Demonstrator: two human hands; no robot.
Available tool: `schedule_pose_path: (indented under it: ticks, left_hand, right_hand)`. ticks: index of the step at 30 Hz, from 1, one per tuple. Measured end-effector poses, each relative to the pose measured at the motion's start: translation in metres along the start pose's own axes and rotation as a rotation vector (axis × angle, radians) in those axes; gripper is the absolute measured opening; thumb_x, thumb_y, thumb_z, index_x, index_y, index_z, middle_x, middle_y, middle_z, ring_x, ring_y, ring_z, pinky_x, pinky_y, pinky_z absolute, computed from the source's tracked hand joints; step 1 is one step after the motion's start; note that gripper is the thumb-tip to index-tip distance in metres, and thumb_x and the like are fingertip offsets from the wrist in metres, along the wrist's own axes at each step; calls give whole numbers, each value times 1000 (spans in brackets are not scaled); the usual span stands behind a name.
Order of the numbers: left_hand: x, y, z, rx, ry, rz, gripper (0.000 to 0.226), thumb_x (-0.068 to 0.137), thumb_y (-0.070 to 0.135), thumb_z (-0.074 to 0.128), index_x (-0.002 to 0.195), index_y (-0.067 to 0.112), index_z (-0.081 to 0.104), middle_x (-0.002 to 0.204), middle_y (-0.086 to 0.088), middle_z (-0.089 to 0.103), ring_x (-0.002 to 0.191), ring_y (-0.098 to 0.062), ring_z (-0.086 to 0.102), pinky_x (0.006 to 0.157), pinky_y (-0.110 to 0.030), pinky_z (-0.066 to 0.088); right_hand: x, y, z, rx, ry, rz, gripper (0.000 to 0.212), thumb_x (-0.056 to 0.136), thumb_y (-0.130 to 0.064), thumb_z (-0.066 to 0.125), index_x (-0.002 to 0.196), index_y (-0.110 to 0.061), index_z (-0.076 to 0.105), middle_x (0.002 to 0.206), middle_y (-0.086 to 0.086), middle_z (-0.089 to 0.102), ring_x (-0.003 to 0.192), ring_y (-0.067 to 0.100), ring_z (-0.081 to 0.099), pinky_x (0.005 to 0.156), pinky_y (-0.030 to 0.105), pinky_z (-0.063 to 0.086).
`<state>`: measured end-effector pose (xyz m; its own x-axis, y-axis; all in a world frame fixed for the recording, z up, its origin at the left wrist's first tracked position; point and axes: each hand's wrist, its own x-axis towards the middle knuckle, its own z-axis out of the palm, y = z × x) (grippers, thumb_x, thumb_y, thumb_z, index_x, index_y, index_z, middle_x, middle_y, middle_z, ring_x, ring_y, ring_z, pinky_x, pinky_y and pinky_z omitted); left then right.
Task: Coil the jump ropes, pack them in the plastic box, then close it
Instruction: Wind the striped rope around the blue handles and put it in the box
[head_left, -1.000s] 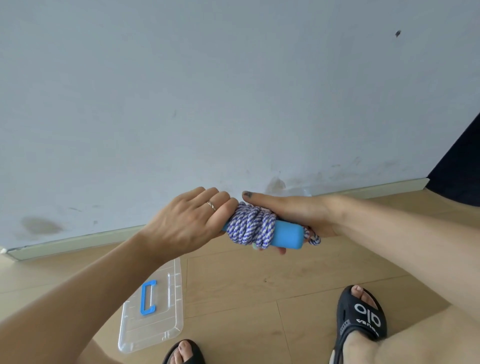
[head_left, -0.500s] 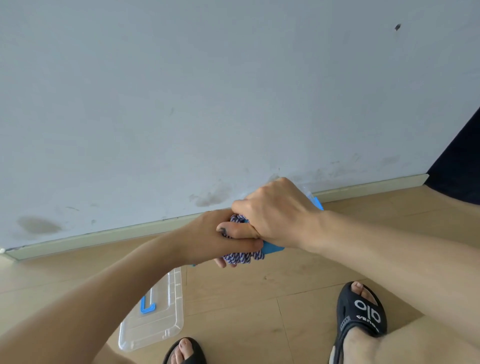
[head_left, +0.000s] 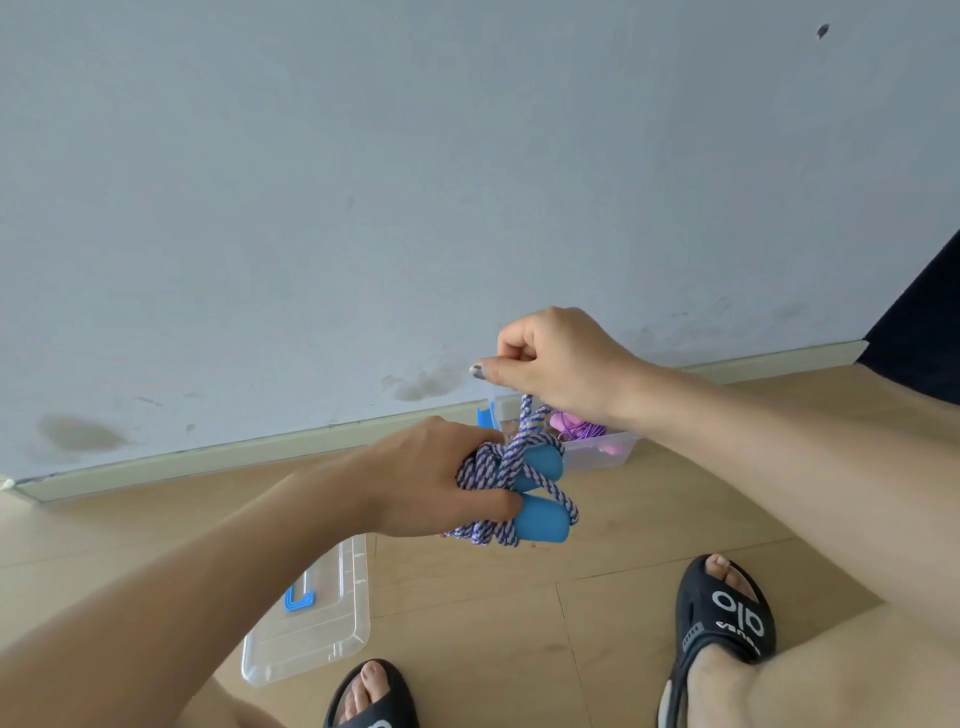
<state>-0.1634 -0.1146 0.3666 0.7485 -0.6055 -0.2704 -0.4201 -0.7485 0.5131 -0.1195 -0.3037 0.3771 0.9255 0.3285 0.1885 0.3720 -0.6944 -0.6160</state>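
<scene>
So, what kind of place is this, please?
Probably a room in a home: a wooden floor, a scuffed painted wall with a baseboard, and the person wears house slippers.

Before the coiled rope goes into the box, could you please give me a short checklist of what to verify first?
1. Left hand grips the purple-and-white braided jump rope with blue foam handles: ok.
2. Right hand pinches the rope's loose strand, pulled upward: ok.
3. Wrap secured: cannot tell.
4. Clear plastic box by the wall is open: ok.
5. Space left beside the pink rope inside: cannot tell.
6. Clear lid with blue latch lies on the floor nearby: ok.
</scene>
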Motion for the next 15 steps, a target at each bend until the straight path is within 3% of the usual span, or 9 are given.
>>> schedule_pose_path:
  ticks: [3,7,11,13,15]
  left_hand:
    - [1,7,4,-50,-4,32,19,85,66,56,74,51,53,64,10,63,55,-3,55,52,-16,36]
    - [3,8,5,-37,88,66,33,89,62,53,73,34,52,58,8,55,51,-7,47,51,-19,35]
    - [-1,3,3,25,158,107,29,90,61,49,92,33,57,64,3,59,58,-11,53,54,-22,39]
    - [-3,0,3,36,153,125,28,90,62,46,96,36,54,65,2,59,59,-13,53,54,-24,41]
    - [-5,-1,5,12,163,148,29,90,64,44,100,38,49,68,2,59,61,-15,53,58,-31,45]
  right_hand:
    - [4,-2,9,66,102,48,48,88,-42,69,56,-12,49,43,-5,37,44,11,31,51,29,31]
    - [9,-6,13,92,136,102,52,90,-47,65,64,-3,58,46,-3,45,42,10,33,50,28,33]
    - [0,-1,15,129,-181,386,52,92,-56,58,63,-12,61,48,-3,48,44,14,44,48,24,35]
    - [-6,2,17,369,-349,536,44,93,-48,62,67,-12,56,56,3,51,45,15,46,46,21,37]
    - [-8,6,18,558,-461,607,31,95,-32,63,72,-12,59,67,6,61,53,16,56,53,24,46]
